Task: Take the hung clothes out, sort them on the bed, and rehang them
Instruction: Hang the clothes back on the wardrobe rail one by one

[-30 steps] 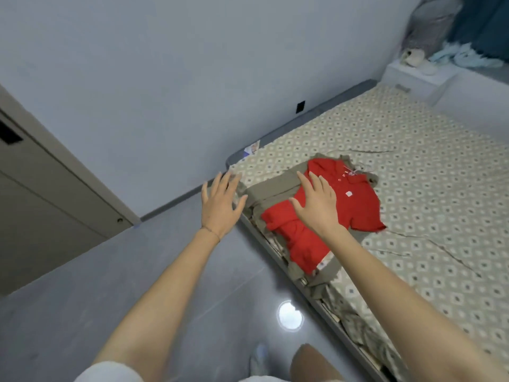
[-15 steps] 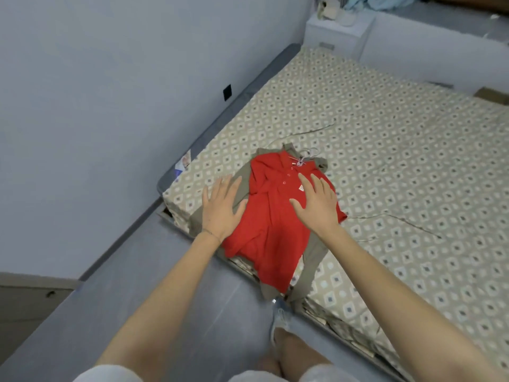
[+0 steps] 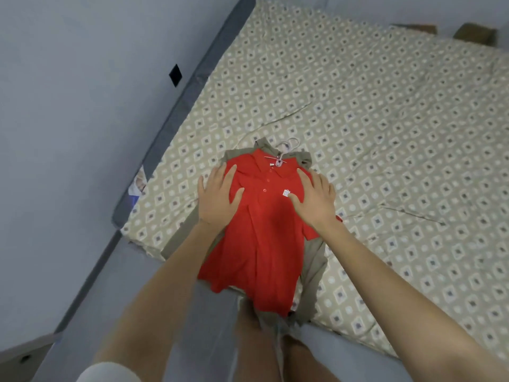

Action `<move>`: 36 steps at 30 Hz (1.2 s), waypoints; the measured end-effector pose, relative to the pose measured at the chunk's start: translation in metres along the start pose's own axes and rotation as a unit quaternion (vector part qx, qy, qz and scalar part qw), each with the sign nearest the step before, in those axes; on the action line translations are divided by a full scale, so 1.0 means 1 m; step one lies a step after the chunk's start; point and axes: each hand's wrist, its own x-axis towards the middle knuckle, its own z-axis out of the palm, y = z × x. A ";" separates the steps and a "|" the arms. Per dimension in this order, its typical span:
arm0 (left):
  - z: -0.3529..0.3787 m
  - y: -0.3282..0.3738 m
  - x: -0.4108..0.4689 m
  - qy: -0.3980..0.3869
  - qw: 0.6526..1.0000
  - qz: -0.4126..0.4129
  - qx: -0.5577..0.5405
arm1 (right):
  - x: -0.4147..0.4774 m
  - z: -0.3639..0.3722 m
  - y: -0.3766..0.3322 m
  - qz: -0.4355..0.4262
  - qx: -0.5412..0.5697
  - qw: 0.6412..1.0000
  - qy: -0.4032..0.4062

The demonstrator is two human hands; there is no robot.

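Red shirt [image 3: 261, 230]: one. Khaki garment [image 3: 314, 271] under it: one. Hanger [image 3: 289, 143] hooks at the collars: at least one, exact count unclear. Hands: two, left hand [image 3: 219, 195] and right hand [image 3: 316, 198]. Bed [image 3: 385, 133]: one. Wall plate [image 3: 175, 75]: one. Boxes [image 3: 475, 37] beyond the bed: two.

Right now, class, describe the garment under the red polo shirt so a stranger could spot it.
Find the bed with the diamond-patterned sheet and go to its near corner by the wall. A red polo shirt lies there; the khaki garment is beneath it, showing only as a dull border.
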 end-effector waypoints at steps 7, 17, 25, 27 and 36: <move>0.095 -0.043 0.098 -0.103 0.994 0.014 0.022 | 0.083 0.070 0.024 0.097 0.029 0.994 -0.036; 0.233 -0.077 0.203 -0.147 0.987 0.053 0.041 | 0.185 0.177 0.074 0.147 0.039 0.987 -0.059; 0.296 -0.089 0.225 -0.112 0.991 0.063 0.022 | 0.220 0.223 0.107 0.164 0.042 0.985 -0.036; 0.302 -0.092 0.228 -0.093 0.993 0.068 0.024 | 0.221 0.230 0.112 0.161 0.045 0.985 -0.029; 0.266 -0.082 0.234 -0.131 0.990 0.045 0.014 | 0.208 0.206 0.101 0.194 0.027 0.981 -0.005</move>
